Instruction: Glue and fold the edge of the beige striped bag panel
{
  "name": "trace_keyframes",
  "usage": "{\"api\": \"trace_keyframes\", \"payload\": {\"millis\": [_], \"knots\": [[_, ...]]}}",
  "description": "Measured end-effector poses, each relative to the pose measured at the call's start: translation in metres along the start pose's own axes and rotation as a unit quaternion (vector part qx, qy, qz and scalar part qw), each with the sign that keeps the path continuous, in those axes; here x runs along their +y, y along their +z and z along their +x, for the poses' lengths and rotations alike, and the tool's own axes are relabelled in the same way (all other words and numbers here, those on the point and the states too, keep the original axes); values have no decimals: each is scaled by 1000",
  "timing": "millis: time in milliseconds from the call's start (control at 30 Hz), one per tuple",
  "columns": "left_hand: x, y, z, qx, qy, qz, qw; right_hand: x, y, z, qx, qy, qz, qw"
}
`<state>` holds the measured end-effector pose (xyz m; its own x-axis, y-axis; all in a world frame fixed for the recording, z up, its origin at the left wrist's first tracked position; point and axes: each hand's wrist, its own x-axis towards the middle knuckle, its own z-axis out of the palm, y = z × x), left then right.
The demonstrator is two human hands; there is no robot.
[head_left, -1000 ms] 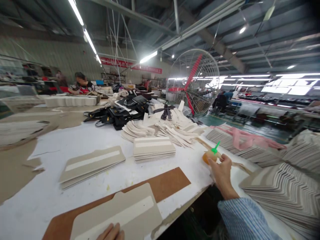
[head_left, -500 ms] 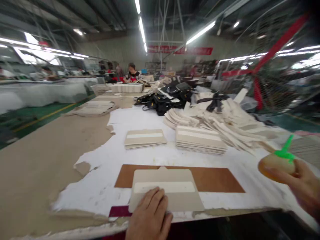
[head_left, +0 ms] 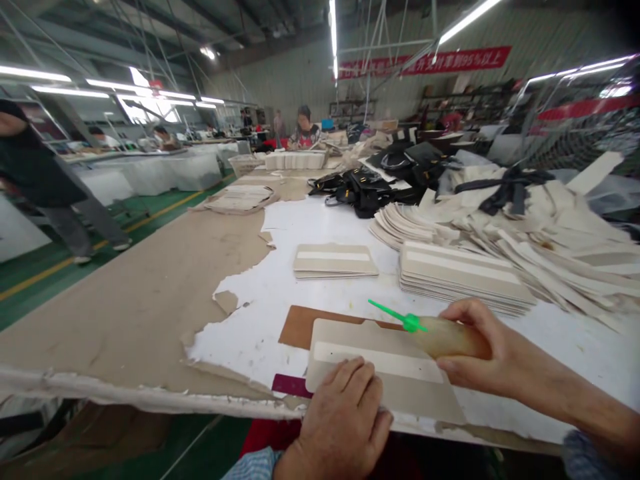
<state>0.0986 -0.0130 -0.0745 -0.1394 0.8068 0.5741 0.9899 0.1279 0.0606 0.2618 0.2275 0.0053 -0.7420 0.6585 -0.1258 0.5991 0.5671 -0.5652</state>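
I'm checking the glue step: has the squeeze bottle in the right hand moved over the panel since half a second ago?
Yes. The bottle in the right hand has come leftward, from off the brown board to above the beige panel.

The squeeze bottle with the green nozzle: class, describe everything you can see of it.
The squeeze bottle is a small, soft-looking, amber translucent plastic body with a thin green nozzle tapering to a point. It lies nearly level, tip aimed left, above the beige card piece. The right hand wraps its body; whether the tip touches anything cannot be told.
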Motion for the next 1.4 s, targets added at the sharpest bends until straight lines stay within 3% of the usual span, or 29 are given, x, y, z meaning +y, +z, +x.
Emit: {"api": "trace_keyframes", "payload": {"millis": [67,133,233,333,533,800,1400], "knots": [[0,-1,-1,-1,-5,-3,1000,-19,7,9,-60,10,41,997],[1,-2,-1,0,-6,-10,1000,-40,13,15,-82,6,96,992],[2,-6,0,3,-4,-14,1000,-68,22,23,-63,-17,118,991],[2,-8,-1,-10,-6,-20,1000,-85,33,30,-42,-83,84,992],[1,-8,-3,-44,-8,-20,999,-94,48,44,-5,-177,59,982],[2,-8,-2,-38,-7,-35,999,-99,52,55,-20,-186,24,982],[4,-5,-1,-48,-16,-21,999,-131,38,68,-33,-236,-78,968]]}}
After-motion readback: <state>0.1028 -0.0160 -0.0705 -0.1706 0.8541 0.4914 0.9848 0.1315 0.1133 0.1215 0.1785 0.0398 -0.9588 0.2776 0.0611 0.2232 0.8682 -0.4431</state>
